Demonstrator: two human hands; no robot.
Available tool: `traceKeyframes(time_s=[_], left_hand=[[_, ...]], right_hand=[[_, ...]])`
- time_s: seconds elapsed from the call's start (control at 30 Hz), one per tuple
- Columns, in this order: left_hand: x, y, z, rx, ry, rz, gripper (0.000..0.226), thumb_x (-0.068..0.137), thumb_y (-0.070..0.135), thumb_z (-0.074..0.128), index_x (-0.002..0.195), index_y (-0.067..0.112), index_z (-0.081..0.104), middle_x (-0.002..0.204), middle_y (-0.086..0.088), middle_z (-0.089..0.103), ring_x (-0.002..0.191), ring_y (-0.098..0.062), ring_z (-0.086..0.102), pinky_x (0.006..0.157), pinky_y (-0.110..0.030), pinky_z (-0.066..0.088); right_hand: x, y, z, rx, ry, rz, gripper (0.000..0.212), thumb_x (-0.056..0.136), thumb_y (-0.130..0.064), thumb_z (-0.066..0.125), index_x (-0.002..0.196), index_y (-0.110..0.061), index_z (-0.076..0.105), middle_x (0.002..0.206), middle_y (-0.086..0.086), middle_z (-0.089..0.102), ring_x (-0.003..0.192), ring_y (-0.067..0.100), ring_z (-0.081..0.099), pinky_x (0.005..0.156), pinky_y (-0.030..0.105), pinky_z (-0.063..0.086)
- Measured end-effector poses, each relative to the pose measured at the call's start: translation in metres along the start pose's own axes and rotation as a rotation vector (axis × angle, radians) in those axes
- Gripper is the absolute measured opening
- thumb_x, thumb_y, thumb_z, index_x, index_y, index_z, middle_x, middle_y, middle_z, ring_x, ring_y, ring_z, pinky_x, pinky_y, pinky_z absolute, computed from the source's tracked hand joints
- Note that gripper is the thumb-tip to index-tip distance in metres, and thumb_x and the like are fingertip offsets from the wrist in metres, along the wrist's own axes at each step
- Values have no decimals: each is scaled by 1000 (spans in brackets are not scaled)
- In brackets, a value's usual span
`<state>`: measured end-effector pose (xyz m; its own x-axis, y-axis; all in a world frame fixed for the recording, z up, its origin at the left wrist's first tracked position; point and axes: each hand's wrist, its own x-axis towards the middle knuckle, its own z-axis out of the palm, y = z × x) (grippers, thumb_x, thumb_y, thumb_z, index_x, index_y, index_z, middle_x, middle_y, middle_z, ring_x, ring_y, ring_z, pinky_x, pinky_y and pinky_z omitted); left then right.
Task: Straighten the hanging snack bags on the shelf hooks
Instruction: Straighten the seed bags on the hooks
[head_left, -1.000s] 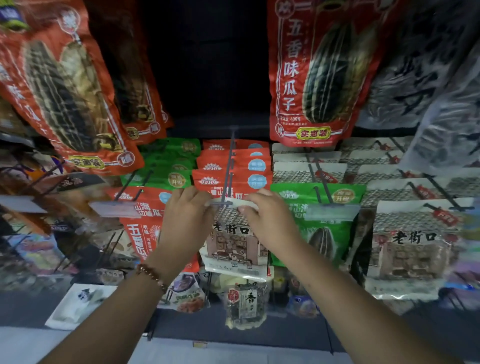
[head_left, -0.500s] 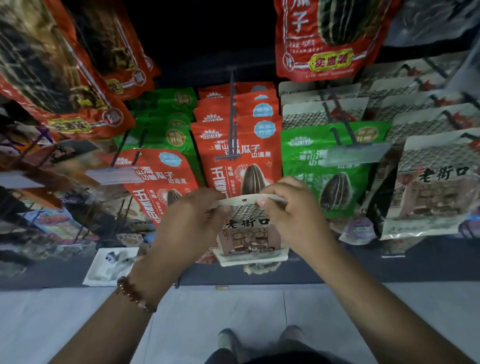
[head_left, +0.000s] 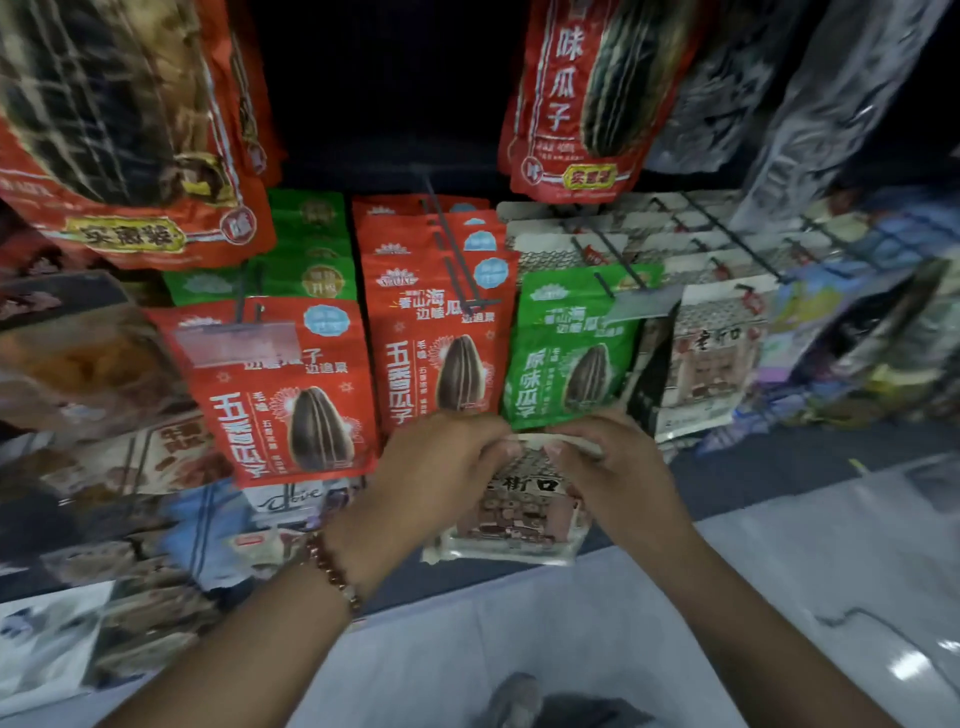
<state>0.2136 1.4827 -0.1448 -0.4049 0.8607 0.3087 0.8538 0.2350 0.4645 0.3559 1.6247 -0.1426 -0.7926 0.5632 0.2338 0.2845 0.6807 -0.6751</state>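
The left hand (head_left: 441, 467) and right hand (head_left: 618, 473) pinch the top edge of a pale snack bag (head_left: 519, 509), off any hook, just below the green bag (head_left: 571, 353). Slack fingers — or a missed hook hole — could drop it onto the floor (head_left: 779, 597).

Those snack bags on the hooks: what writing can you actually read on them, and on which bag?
"五香瓜子": left red bag and middle red bag.
"原味瓜子": green bag.
"味瓜子": big red bag hanging top right.
"街口", first character hidden: pale bag held by both hands.
"实惠装": yellow label on the big bag, top left.
Smaller print, price tags and the lower shelf are too blurred.
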Motion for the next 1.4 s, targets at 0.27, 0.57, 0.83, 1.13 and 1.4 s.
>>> traceKeyframes(time_s=[0.27, 0.57, 0.83, 1.13, 1.4], left_hand=[[15, 40, -9, -65, -38, 132, 21, 99, 42, 52, 99, 31, 70, 84, 15, 66, 73, -3, 55, 56, -19, 35], [46, 94, 16, 10, -122, 168, 32, 101, 43, 47, 73, 28, 49, 63, 10, 47, 61, -1, 44, 51, -26, 23], [101, 138, 65, 99, -145, 82, 27, 101, 43, 46, 97, 26, 66, 74, 10, 57, 67, -6, 49, 51, -22, 25], [122, 163, 105, 149, -40, -124, 27, 101, 42, 46, 87, 28, 64, 65, 15, 49, 62, -1, 48, 53, -21, 32], [97, 139, 88, 234, 106, -285, 41, 101, 39, 48, 63, 29, 38, 58, 11, 43, 56, -2, 44, 50, -25, 29]], right_hand=[[-23, -8, -46, -56, 101, 59, 10, 92, -19, 68, 97, -13, 74, 88, -15, 52, 85, -8, 53, 68, 4, 37], [-33, 40, -89, -13, 143, 60, 9, 93, -21, 67, 88, -15, 73, 88, 0, 57, 81, 6, 55, 69, 22, 44], [-9, 116, -133, 95, 94, 10, 7, 92, -18, 68, 89, -22, 73, 84, -9, 56, 78, 4, 55, 62, 16, 42], [46, 173, -157, 158, -130, -174, 6, 91, -22, 68, 89, -22, 73, 84, -10, 59, 82, 4, 57, 68, 14, 39], [84, 144, -138, 190, -226, -249, 41, 103, -36, 45, 144, -32, 47, 142, -23, 42, 128, -12, 36, 104, 4, 25]])
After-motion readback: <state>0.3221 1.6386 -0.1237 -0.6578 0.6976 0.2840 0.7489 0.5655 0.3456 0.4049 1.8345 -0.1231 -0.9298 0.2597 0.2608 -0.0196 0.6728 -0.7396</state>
